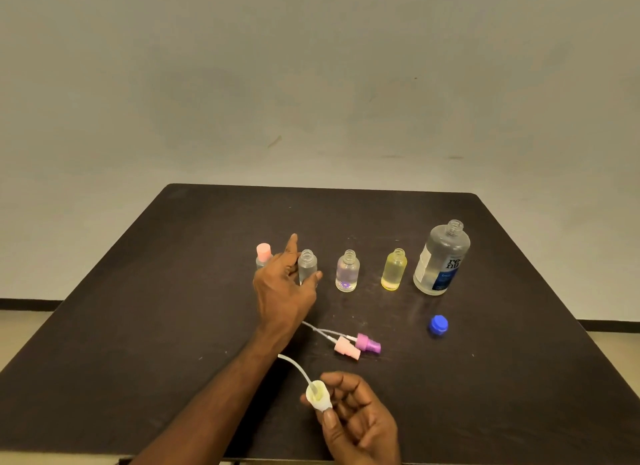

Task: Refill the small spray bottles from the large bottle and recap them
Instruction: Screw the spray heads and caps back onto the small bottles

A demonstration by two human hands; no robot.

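Several small bottles stand in a row on the dark table (173,291). My left hand (282,288) curls around an uncapped clear small bottle (307,265), thumb and fingers at its sides. Behind that hand stands a pink-capped bottle (263,255). To the right stand an uncapped clear bottle with a purple flower (347,272), an uncapped yellow bottle (393,270) and the large open bottle (441,258), part full. My right hand (356,419) holds a pale yellow spray cap (318,395) with its dip tube pointing up-left.
A pink spray cap (346,348) and a purple spray cap (369,343) lie side by side near the table's middle, tubes pointing left. The large bottle's blue cap (438,325) lies in front of it. A plain wall stands behind the table.
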